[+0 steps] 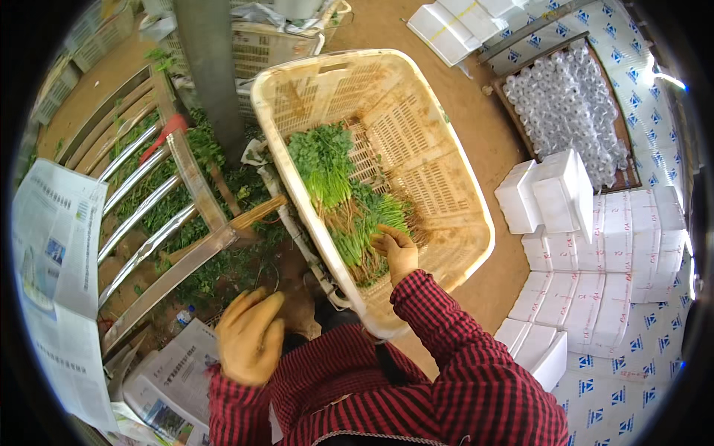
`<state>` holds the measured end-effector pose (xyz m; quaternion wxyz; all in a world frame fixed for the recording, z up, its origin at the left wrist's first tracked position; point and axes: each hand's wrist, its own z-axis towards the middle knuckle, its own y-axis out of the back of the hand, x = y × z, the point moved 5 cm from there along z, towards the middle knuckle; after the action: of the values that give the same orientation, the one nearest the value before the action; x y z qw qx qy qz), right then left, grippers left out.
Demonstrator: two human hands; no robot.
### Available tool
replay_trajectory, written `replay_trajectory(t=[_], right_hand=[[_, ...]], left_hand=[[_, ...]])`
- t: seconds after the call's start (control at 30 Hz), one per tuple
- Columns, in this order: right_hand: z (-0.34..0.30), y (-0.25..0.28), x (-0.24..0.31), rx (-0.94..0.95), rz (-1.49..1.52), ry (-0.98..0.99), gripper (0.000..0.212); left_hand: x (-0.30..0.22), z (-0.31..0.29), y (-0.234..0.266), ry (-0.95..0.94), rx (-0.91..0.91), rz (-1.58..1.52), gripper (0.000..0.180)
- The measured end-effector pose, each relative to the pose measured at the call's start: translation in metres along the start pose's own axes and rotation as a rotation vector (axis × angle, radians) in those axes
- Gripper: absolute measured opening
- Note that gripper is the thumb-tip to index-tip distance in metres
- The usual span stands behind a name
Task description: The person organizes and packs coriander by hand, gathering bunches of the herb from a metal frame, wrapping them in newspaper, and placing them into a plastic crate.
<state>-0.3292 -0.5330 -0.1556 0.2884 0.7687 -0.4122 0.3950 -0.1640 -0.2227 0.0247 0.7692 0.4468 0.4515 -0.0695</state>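
A large cream plastic basket (446, 123) with slotted walls stands in front of me, stained brown inside. In it lie bunches of leafy greens with thin stems and brown roots, one larger bunch (323, 167) at the back left and more greens (394, 212) nearer me. Reaching over the near rim, my right hand (396, 251) is among the nearer greens, its fingers curled in on the stems of a bunch; the grip is partly hidden. My left hand (251, 336) hovers left of the basket, fingers loosely spread, holding nothing.
At left a slatted metal-and-wood rack (160, 171) has loose greens beneath it and newspaper sheets (56, 245) over its side. A grey post (212, 74) rises behind it. White foam boxes (587, 253) are stacked at right, near a tray of clear plastic items (565, 111).
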Motion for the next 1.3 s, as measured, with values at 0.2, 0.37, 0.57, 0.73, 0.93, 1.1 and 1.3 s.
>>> replay_trajectory(t=[0.2,0.37,0.57,0.73,0.93,1.1,1.3], right_hand=[[0.142,-0.044,-0.022,0.127,-0.35,-0.112,0.052],[0.289,-0.068,-0.052,0.119,-0.357,-0.019,0.068],[0.353,-0.11,-0.064,0.058,-0.696,-0.13,0.094],[0.364,-0.128,-0.072,0.216,-0.821,-0.075,0.108],[0.352,-0.18,-0.081,0.25,-0.661,-0.284,0.091],[0.322,-0.23,-0.058,0.559,-0.92,-0.11,0.131],[0.28,-0.272,-0.021,0.552,-1.406,-0.108,0.13]], left_hand=[[0.043,0.13,-0.147,0.069,-0.023,-0.088,0.032],[0.04,0.152,-0.187,-0.104,0.036,0.232,0.038],[0.045,0.154,-0.192,-0.07,0.049,0.203,0.036],[0.052,0.151,-0.194,-0.049,0.047,0.162,0.039],[0.055,0.146,-0.188,0.001,0.05,0.168,0.04],[0.061,0.143,-0.189,-0.01,0.09,0.172,0.037],[0.058,0.145,-0.192,-0.017,0.118,0.117,0.036]])
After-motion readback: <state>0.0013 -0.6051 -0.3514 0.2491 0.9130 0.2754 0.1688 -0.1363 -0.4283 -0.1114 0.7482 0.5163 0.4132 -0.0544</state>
